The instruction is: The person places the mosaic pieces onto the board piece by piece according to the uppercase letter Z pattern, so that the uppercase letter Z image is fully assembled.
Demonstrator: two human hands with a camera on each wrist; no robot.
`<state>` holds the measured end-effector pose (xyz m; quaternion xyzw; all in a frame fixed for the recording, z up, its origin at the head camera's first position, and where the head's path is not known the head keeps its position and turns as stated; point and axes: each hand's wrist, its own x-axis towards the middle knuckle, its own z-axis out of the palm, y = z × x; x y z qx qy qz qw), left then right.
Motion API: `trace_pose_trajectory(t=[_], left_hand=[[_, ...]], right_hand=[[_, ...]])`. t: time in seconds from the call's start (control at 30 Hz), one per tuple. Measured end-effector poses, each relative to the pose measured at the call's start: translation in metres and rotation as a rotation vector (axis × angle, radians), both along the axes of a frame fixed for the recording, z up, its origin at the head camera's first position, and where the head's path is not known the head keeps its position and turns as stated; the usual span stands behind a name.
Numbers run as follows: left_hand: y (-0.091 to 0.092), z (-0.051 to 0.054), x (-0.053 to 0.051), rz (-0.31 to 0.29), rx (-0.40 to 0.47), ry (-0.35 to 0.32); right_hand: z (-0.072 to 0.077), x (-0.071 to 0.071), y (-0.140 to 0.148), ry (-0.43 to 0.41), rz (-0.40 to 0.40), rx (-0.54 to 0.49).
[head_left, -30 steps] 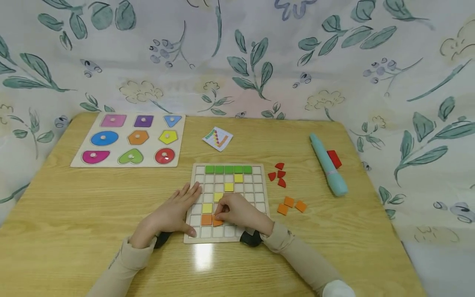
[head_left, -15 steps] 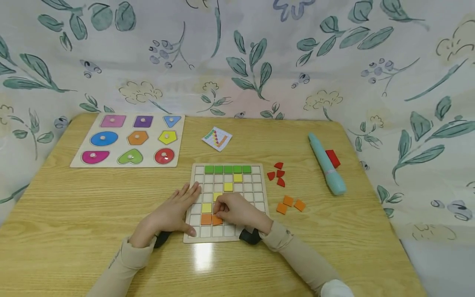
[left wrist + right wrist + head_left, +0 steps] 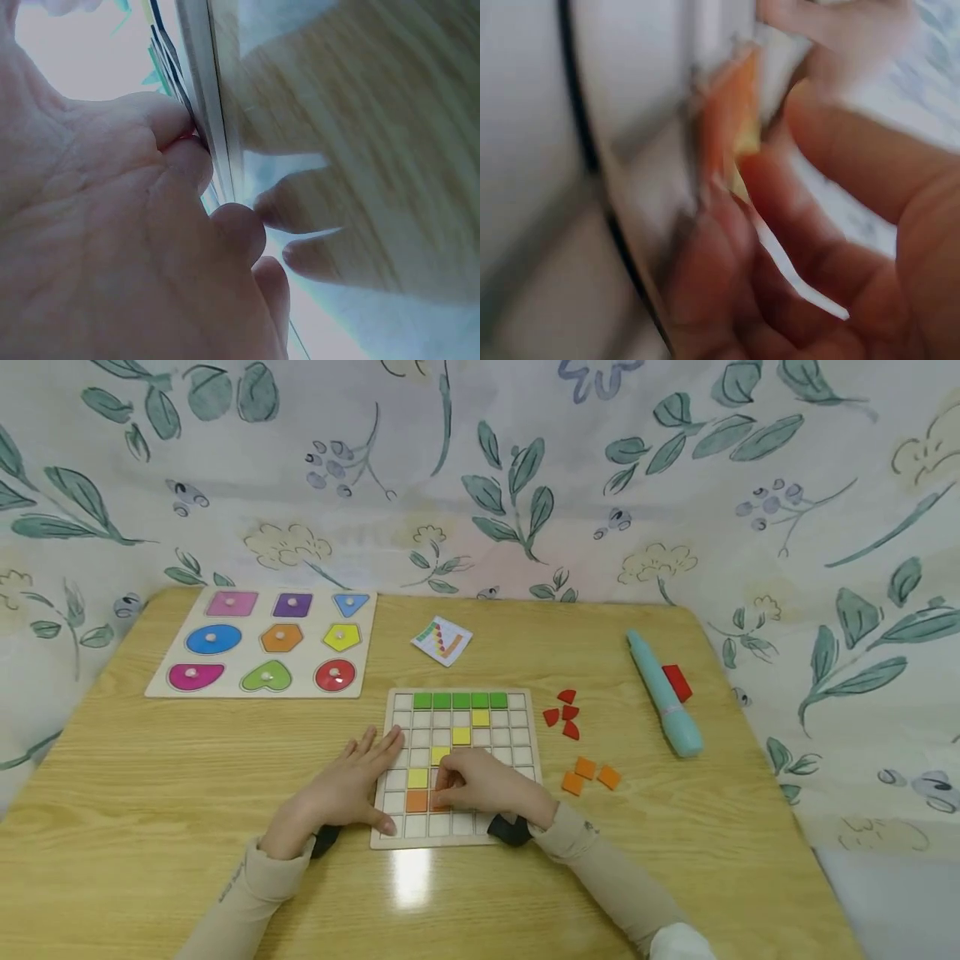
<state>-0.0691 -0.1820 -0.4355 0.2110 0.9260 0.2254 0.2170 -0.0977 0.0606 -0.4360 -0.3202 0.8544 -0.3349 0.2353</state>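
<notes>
My left hand (image 3: 341, 789) lies spread at the left edge of the wooden grid board (image 3: 498, 737), fingertips and thumb touching its frame. In the left wrist view, the fingers meet the board's edge (image 3: 201, 67). With curled fingers, my right hand (image 3: 487, 781) pinches an orange square tile at the board's lower middle. The hand mostly covers that tile in the head view; the right wrist view shows an orange tile (image 3: 731, 97) at the fingertips, blurred. Another orange tile (image 3: 416, 801) sits to its left. A green row (image 3: 461, 700) and a yellow diagonal (image 3: 461, 736) lie above.
Loose orange squares (image 3: 585, 767) and red quarter-circle pieces (image 3: 570, 712) lie right of the board. A pattern card (image 3: 442, 641) is behind it. A knobbed shape puzzle (image 3: 262, 643) stands back left. A turquoise tapered object (image 3: 663, 693) lies at right against a red piece (image 3: 677, 682).
The right fingers stay over the same cell, and the orange tile under them now shows less and looks more squarely placed. My left hand holds its place.
</notes>
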Motion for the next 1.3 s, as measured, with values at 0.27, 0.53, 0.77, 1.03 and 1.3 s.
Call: trace_pose_trajectory(t=[0.27, 0.53, 0.77, 1.03, 1.3], left_hand=[[0.0, -0.002, 0.001, 0.008, 0.026, 0.004], [0.001, -0.002, 0.002, 0.004, 0.033, 0.007], [0.0, -0.001, 0.001, 0.003, 0.043, -0.002], [-0.002, -0.005, -0.002, 0.01, 0.03, -0.008], [0.001, -0.004, -0.002, 0.0, 0.024, 0.002]], right_hand=[[0.011, -0.006, 0.104, -0.038, -0.277, -0.098], [-0.011, 0.025, 0.193, 0.017, -0.678, -0.029], [-0.017, 0.025, 0.184, 0.134, -0.654, 0.121], [-0.016, -0.011, 0.141, 0.082, -0.605, 0.029], [-0.002, -0.01, 0.104, 0.097, -0.622, -0.078]])
